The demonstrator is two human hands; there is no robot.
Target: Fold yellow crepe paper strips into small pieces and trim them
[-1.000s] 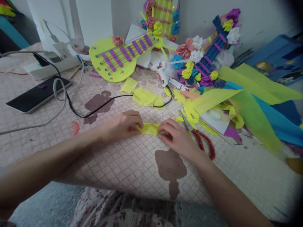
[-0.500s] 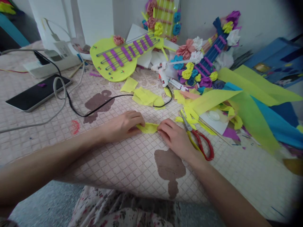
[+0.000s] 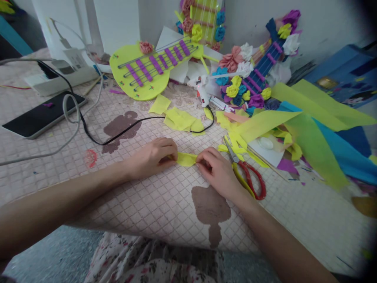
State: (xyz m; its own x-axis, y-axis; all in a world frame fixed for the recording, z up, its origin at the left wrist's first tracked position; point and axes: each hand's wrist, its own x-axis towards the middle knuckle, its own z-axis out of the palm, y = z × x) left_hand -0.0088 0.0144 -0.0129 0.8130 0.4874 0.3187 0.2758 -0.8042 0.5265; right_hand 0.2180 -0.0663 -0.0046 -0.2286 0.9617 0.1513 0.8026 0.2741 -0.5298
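A small strip of yellow crepe paper stretches between my two hands, low over the patterned tablecloth. My left hand pinches its left end, fingers curled and closed. At the right end, my right hand grips the paper between thumb and fingertips. Just right of that hand lie scissors with red and yellow handles, blades pointing away. Cut yellow paper pieces are piled beyond my hands.
A white glue gun stands behind the pieces, its black cable running left. Farther back are a yellow paper guitar and a blue one with flowers. A phone lies left; crepe sheets spread right.
My left hand has shifted slightly left along the yellow strip, and more of the strip's left part looks flat. My right hand's fingers are a little more curled.
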